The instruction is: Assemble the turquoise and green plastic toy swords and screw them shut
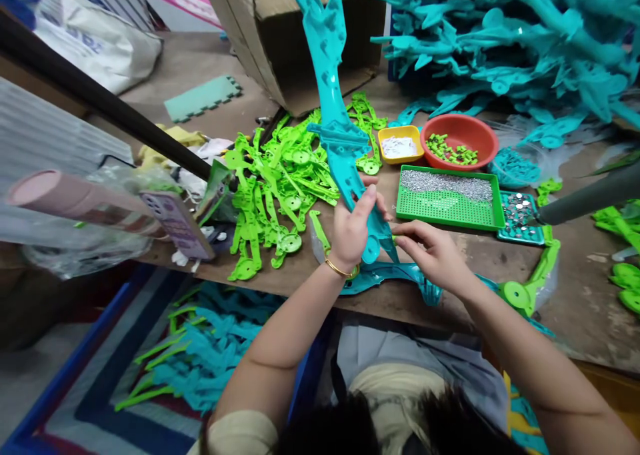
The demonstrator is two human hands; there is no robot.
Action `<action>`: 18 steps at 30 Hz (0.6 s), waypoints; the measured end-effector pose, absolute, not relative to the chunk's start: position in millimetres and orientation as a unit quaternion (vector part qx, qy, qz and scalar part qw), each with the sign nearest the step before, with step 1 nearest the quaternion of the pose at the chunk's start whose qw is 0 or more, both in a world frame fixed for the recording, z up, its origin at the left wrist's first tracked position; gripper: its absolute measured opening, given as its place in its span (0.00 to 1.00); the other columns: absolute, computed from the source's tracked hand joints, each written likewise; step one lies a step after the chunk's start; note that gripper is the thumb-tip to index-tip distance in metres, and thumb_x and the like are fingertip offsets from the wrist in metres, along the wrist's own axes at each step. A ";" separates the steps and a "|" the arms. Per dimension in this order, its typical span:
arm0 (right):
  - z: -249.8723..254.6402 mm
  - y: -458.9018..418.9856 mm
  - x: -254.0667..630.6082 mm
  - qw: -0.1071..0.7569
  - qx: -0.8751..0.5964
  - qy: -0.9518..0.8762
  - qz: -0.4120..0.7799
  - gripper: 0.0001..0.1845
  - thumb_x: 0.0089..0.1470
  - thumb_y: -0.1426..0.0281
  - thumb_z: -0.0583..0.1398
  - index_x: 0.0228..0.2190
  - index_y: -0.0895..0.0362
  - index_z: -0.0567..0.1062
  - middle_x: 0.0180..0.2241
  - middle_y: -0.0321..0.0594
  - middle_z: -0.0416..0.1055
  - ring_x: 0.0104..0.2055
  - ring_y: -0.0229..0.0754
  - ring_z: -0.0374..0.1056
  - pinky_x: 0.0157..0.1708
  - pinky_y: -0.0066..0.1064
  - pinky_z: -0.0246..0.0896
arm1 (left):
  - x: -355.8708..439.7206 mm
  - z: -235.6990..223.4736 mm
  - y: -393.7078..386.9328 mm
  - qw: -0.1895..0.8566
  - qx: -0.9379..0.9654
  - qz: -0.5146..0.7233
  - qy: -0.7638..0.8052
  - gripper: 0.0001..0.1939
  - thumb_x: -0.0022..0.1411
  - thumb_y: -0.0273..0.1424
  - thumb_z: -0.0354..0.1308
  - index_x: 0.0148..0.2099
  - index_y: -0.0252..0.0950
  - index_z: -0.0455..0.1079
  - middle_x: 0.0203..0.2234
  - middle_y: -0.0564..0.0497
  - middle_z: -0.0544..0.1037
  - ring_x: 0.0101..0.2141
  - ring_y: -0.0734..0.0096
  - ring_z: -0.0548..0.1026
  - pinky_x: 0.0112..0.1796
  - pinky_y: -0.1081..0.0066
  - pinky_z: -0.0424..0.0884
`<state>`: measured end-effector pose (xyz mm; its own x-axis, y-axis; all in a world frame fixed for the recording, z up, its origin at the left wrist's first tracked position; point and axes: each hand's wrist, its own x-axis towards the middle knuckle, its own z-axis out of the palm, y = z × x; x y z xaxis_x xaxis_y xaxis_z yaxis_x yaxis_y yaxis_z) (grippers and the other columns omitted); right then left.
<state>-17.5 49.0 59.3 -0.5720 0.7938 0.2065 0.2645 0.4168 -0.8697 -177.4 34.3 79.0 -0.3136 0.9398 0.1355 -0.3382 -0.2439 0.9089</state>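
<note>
My left hand [351, 227] is wrapped round the lower half of a long turquoise plastic moulding [331, 98], which tilts up and away from me with its ribbed inner side showing. Near the moulding's lower tip, my right hand [434, 252] pinches with thumb and forefinger. A bit of bright green shows between those fingertips, mostly hidden. Beneath both hands, a second turquoise moulding [385, 275] lies along the table's front edge. To its right is a bright green plastic part [520, 296] with a round disc.
Green parts [280, 168] are heaped at left. Beyond my hands stand a yellow tray [417, 154], a red bowl [487, 150] of small green pieces, a green tray of screws [450, 218] and a turquoise tray of metal discs [523, 235]. A dark pole [590, 192] juts in from the right.
</note>
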 end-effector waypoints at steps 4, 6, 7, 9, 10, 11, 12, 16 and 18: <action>58.5 45.9 -18.7 0.311 -0.345 -0.780 0.419 0.10 0.61 0.65 0.58 0.39 0.55 0.77 0.40 0.41 0.78 0.41 0.40 0.73 0.39 0.31 0.66 | -175.6 79.4 32.9 0.460 0.369 0.699 0.405 0.13 0.62 0.42 0.59 0.43 0.39 0.68 0.22 0.57 0.72 0.23 0.74 0.73 0.28 0.71 0.72; 56.7 44.0 -22.1 0.308 -0.354 -0.768 0.436 0.10 0.60 0.65 0.58 0.38 0.55 0.77 0.39 0.40 0.78 0.39 0.40 0.72 0.37 0.30 0.65 | -173.8 79.9 31.4 0.454 0.372 0.701 0.404 0.13 0.63 0.41 0.59 0.43 0.39 0.68 0.22 0.57 0.71 0.24 0.74 0.74 0.28 0.71 0.72; 55.7 43.1 -24.1 0.307 -0.357 -0.761 0.446 0.10 0.60 0.64 0.58 0.38 0.55 0.76 0.37 0.40 0.78 0.37 0.40 0.72 0.36 0.30 0.65 | -172.8 80.2 30.7 0.451 0.374 0.703 0.404 0.13 0.63 0.42 0.59 0.43 0.38 0.68 0.22 0.57 0.71 0.24 0.73 0.74 0.28 0.71 0.71; 53.9 42.1 -28.0 0.311 -0.361 -0.747 0.464 0.10 0.59 0.63 0.59 0.36 0.56 0.76 0.33 0.39 0.77 0.33 0.38 0.70 0.33 0.29 0.63 | -171.4 81.3 29.5 0.447 0.374 0.707 0.400 0.13 0.63 0.42 0.59 0.44 0.39 0.68 0.21 0.57 0.70 0.25 0.73 0.74 0.28 0.71 0.71; 53.2 42.2 -29.2 0.316 -0.365 -0.738 0.472 0.10 0.59 0.63 0.59 0.35 0.56 0.76 0.31 0.38 0.76 0.31 0.37 0.69 0.32 0.29 0.62 | -171.0 81.8 29.2 0.443 0.373 0.712 0.396 0.13 0.63 0.42 0.58 0.43 0.39 0.68 0.21 0.57 0.70 0.25 0.73 0.74 0.29 0.71 0.72; 52.7 42.6 -29.8 0.320 -0.369 -0.728 0.482 0.10 0.58 0.62 0.59 0.34 0.56 0.75 0.29 0.37 0.75 0.30 0.37 0.67 0.31 0.29 0.62 | -170.9 82.2 29.2 0.440 0.372 0.717 0.391 0.12 0.63 0.41 0.58 0.43 0.39 0.68 0.21 0.57 0.70 0.25 0.73 0.74 0.29 0.70 0.72; 52.3 43.4 -29.6 0.321 -0.370 -0.715 0.498 0.11 0.57 0.61 0.60 0.33 0.56 0.75 0.29 0.37 0.74 0.29 0.36 0.67 0.30 0.29 0.62 | -170.8 82.4 29.4 0.441 0.371 0.721 0.386 0.12 0.63 0.40 0.58 0.43 0.39 0.68 0.21 0.57 0.70 0.25 0.72 0.74 0.29 0.70 0.72; 49.1 46.9 -23.7 0.335 -0.373 -0.650 0.571 0.17 0.54 0.54 0.62 0.38 0.54 0.76 0.37 0.39 0.76 0.38 0.39 0.70 0.38 0.31 0.66 | -164.3 78.7 30.4 0.459 0.361 0.723 0.370 0.11 0.64 0.41 0.58 0.43 0.40 0.68 0.21 0.57 0.71 0.24 0.72 0.74 0.31 0.69 0.73; 45.1 46.0 -19.9 0.338 -0.385 -0.614 0.600 0.21 0.57 0.50 0.57 0.39 0.53 0.74 0.35 0.38 0.75 0.36 0.38 0.70 0.38 0.31 0.66 | -158.8 76.2 29.4 0.455 0.355 0.725 0.376 0.13 0.64 0.43 0.58 0.42 0.40 0.69 0.23 0.56 0.72 0.26 0.72 0.75 0.32 0.68 0.74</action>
<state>-19.9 46.0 45.1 -0.4747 0.8789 -0.0459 0.0667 -0.0161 -0.9976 -158.8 29.4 76.2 -0.3340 0.9266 0.1728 -0.3927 -0.3035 0.8682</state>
